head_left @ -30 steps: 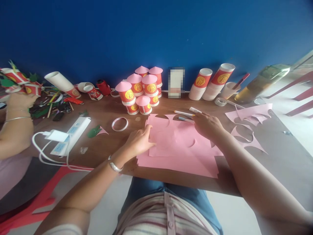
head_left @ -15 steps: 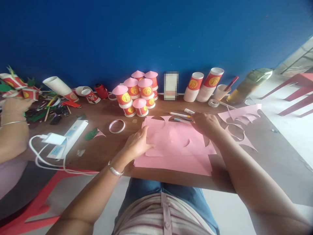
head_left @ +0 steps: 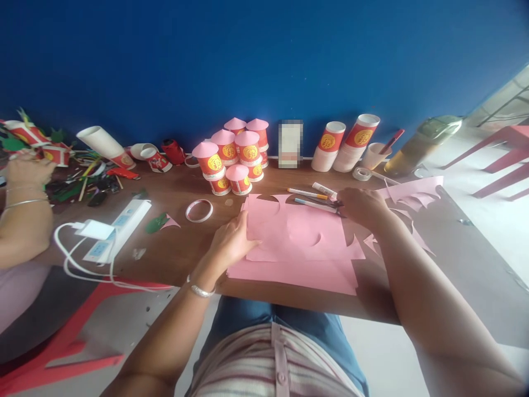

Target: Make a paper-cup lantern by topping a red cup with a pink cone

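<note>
My left hand (head_left: 233, 241) rests on the left edge of the pink paper sheets (head_left: 306, 242), thumb spread apart from the fingers. Curved cut-outs show in the top sheet. My right hand (head_left: 360, 207) is closed at the right ends of several markers, beyond the paper's upper right. A dark tip shows at its fingers, but what it holds is hidden. Near it lie an orange-ended marker (head_left: 308, 194), a blue marker (head_left: 316, 205) and a white stick (head_left: 324, 190).
Red cups with pink cone tops (head_left: 215, 164) stand by the blue wall. Stacked cups (head_left: 328, 146) and a bottle (head_left: 424, 144) are right of them. A tape roll (head_left: 199, 210) and power strip (head_left: 119, 229) lie left. Another person's hand (head_left: 28, 171) is at far left.
My right hand has moved right, uncovering more of the markers and the white stick. My left hand stays on the paper. The other person's hand has shifted slightly.
</note>
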Available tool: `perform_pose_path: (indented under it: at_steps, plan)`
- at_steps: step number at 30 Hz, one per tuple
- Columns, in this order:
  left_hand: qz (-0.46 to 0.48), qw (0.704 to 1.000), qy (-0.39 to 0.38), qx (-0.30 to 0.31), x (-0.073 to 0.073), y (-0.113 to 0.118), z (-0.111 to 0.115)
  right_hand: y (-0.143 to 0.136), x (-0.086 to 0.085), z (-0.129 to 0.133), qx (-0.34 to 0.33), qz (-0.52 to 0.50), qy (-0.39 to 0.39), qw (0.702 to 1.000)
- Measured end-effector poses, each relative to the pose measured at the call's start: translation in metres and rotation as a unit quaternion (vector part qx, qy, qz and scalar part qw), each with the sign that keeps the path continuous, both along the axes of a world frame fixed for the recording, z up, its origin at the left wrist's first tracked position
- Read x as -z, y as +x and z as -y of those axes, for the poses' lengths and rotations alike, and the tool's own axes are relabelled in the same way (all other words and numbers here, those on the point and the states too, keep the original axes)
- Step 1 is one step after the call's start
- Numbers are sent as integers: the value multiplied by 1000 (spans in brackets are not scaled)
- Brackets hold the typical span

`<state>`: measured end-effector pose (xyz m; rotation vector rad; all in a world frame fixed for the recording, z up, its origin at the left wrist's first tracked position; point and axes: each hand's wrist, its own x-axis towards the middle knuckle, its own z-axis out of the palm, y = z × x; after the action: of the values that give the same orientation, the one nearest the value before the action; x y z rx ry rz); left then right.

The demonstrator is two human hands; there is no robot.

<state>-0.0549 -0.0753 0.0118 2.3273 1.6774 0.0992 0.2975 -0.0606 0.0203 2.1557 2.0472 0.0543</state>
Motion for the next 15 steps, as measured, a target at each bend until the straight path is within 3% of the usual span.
perform_pose_path:
  at_steps: [6,15]
  plan:
    - [35,998,54,-11,12,-8,1,-3,1,-1,12,19,-47,999]
    - [16,999,19,-22,5,3,-5,3,-17,4,-15,-7,-87,996]
